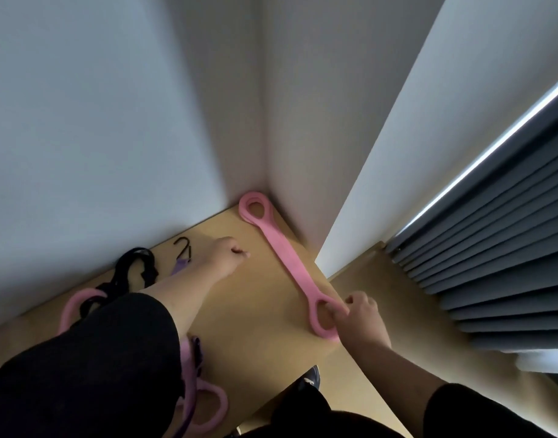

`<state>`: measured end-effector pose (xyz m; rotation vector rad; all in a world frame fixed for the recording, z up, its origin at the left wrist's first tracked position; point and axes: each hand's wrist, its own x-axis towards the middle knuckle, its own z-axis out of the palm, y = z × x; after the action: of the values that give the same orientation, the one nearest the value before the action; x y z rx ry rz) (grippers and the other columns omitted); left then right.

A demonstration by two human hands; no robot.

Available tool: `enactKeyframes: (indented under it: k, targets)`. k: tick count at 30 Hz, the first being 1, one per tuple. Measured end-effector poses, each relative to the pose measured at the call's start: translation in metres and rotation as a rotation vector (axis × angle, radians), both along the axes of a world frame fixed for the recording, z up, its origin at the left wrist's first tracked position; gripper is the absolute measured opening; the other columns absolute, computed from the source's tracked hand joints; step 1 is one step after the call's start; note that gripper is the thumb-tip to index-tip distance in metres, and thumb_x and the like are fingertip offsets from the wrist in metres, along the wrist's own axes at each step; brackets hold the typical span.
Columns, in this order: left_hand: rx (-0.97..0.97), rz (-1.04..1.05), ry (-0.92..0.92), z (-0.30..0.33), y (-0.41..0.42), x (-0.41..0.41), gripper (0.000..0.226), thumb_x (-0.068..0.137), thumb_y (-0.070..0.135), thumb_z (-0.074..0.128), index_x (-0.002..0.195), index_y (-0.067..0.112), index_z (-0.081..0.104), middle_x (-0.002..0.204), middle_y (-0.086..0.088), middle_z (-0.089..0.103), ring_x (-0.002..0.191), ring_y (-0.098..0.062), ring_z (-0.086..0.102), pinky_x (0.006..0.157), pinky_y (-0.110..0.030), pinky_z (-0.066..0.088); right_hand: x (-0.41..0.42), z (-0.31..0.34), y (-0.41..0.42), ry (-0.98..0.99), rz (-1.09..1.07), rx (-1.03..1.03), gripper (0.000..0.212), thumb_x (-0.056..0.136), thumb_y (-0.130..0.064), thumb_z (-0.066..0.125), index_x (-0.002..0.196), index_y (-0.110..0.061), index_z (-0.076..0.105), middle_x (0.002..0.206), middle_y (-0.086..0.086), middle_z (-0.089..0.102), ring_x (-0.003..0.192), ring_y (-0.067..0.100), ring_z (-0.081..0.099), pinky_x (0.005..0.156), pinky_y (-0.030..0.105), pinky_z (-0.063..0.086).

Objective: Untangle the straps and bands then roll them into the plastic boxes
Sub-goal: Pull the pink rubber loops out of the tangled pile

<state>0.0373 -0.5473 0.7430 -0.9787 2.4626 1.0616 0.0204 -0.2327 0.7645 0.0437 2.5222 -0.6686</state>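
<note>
A long pink band (290,257) lies flat and stretched out on the wooden table (255,311), running from the wall corner towards the table's right edge. My right hand (359,317) pinches the band's near loop. My left hand (227,252) hovers over the table to the left of the band, fingers curled in, with nothing visible in them. A tangle of black straps (132,270) sits by the left wall. A black hook (183,245) on a purple strap (180,267) lies beside it. No plastic box is in view.
More pink band loops (78,306) and a purple strap (196,355) lie under and beside my left sleeve. White walls close the table at the back and left. Grey pleated curtains (492,263) hang at the right, with floor below the table's right edge.
</note>
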Motion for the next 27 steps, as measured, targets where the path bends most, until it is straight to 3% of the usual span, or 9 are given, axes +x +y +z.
enactKeyframes:
  k: [2, 4, 9, 11, 14, 16, 19, 23, 27]
  targets:
    - [-0.159, -0.213, -0.036, 0.022, 0.003, 0.022, 0.027, 0.087, 0.048, 0.068, 0.087, 0.022, 0.065, 0.085, 0.005, 0.067, 0.081, -0.020, 0.064, 0.075, -0.031, 0.054, 0.006, 0.011, -0.012, 0.066, 0.055, 0.020, 0.046, 0.094, -0.048, 0.058, 0.127, -0.017, 0.052, 0.123, 0.001, 0.052, 0.104, 0.016, 0.056, 0.090, 0.037, 0.053]
    - [-0.209, -0.334, -0.035, 0.039, 0.007, 0.045, 0.027, 0.090, 0.046, 0.066, 0.091, 0.019, 0.065, 0.083, 0.007, 0.063, 0.081, -0.016, 0.059, 0.067, -0.025, 0.042, 0.016, 0.021, -0.030, 0.122, 0.131, 0.017, 0.042, 0.094, -0.045, 0.058, 0.127, -0.020, 0.052, 0.125, -0.001, 0.053, 0.108, 0.016, 0.054, 0.092, 0.037, 0.053]
    - [-0.172, -0.533, -0.078, 0.055, 0.003, 0.117, 0.021, 0.096, 0.037, 0.058, 0.097, 0.018, 0.068, 0.092, 0.008, 0.064, 0.090, -0.013, 0.060, 0.093, -0.031, 0.044, 0.058, 0.035, -0.083, 0.106, 0.415, -0.028, 0.038, 0.093, -0.049, 0.061, 0.122, -0.026, 0.054, 0.117, -0.007, 0.056, 0.097, 0.010, 0.057, 0.084, 0.029, 0.051]
    - [-0.255, -0.632, -0.099, 0.054, 0.000, 0.146, 0.026, 0.098, 0.033, 0.050, 0.082, 0.019, 0.064, 0.083, 0.006, 0.061, 0.081, -0.015, 0.056, 0.086, -0.036, 0.048, 0.078, 0.033, -0.099, 0.040, 0.544, -0.056, 0.036, 0.092, -0.047, 0.063, 0.119, -0.025, 0.055, 0.113, -0.007, 0.058, 0.093, 0.008, 0.057, 0.080, 0.028, 0.049]
    - [-0.335, -0.654, -0.078, 0.046, -0.010, 0.191, 0.021, 0.093, 0.027, 0.048, 0.094, 0.016, 0.066, 0.096, 0.000, 0.067, 0.088, -0.018, 0.059, 0.080, -0.034, 0.048, 0.110, 0.026, -0.120, -0.048, 0.709, -0.034, 0.037, 0.092, -0.046, 0.063, 0.120, -0.024, 0.057, 0.108, -0.006, 0.061, 0.091, 0.011, 0.056, 0.076, 0.027, 0.044]
    - [-0.328, -0.686, -0.071, 0.046, -0.013, 0.211, 0.027, 0.084, 0.034, 0.057, 0.108, 0.026, 0.064, 0.108, 0.007, 0.065, 0.101, -0.015, 0.057, 0.091, -0.035, 0.049, 0.123, 0.020, -0.127, -0.092, 0.743, -0.031, 0.036, 0.092, -0.045, 0.063, 0.122, -0.025, 0.056, 0.108, -0.006, 0.062, 0.092, 0.011, 0.056, 0.074, 0.026, 0.043]
    - [-0.382, -0.740, -0.107, 0.056, -0.016, 0.231, 0.044, 0.084, 0.032, 0.062, 0.127, 0.025, 0.058, 0.125, 0.005, 0.058, 0.117, -0.018, 0.049, 0.104, -0.036, 0.041, 0.143, 0.018, -0.141, -0.112, 0.777, -0.023, 0.035, 0.092, -0.042, 0.062, 0.122, -0.024, 0.057, 0.105, -0.007, 0.062, 0.091, 0.011, 0.056, 0.071, 0.026, 0.040]
    - [-0.482, -0.709, -0.074, 0.061, -0.013, 0.239, 0.043, 0.086, 0.030, 0.058, 0.128, 0.026, 0.054, 0.124, 0.001, 0.059, 0.118, -0.023, 0.051, 0.104, -0.041, 0.038, 0.161, 0.022, -0.152, -0.106, 0.765, -0.028, 0.035, 0.092, -0.041, 0.060, 0.122, -0.025, 0.056, 0.102, -0.008, 0.062, 0.088, 0.011, 0.056, 0.062, 0.020, 0.039]
    - [-0.519, -0.695, -0.110, 0.054, -0.007, 0.239, 0.059, 0.078, 0.043, 0.070, 0.129, 0.022, 0.049, 0.120, -0.004, 0.056, 0.111, -0.026, 0.053, 0.099, -0.043, 0.040, 0.172, 0.025, -0.151, -0.117, 0.779, -0.012, 0.033, 0.094, -0.043, 0.060, 0.122, -0.026, 0.056, 0.107, -0.006, 0.065, 0.093, 0.013, 0.059, 0.070, 0.025, 0.044]
